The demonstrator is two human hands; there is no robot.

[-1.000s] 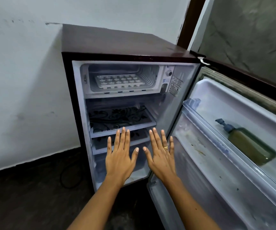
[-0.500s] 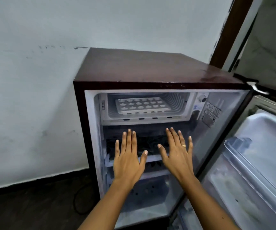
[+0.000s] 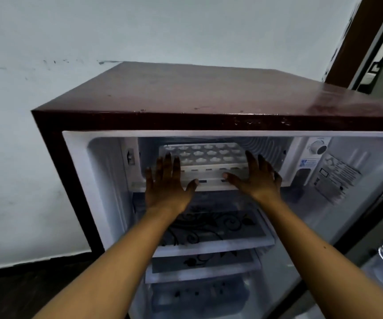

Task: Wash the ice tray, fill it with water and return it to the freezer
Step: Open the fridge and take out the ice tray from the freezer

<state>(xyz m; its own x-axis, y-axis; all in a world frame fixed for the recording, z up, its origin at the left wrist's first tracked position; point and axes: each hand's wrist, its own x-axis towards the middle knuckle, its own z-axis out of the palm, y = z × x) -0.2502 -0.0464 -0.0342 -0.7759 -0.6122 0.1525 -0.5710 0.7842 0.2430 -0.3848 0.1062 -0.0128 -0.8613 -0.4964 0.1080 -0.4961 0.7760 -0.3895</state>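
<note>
The white ice tray (image 3: 205, 154) lies flat inside the freezer compartment (image 3: 271, 153) at the top of the open maroon refrigerator (image 3: 186, 93). The left hand (image 3: 166, 186) and right hand (image 3: 258, 180) are spread flat, fingers extended, at the tray's front corners; neither grips it. Whether they touch it cannot be determined.

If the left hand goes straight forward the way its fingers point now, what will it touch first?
Most likely the ice tray in the freezer compartment: the left hand is flat and open, fingertips at the tray's front left corner. Depth is unclear, so contact may already exist.
</note>
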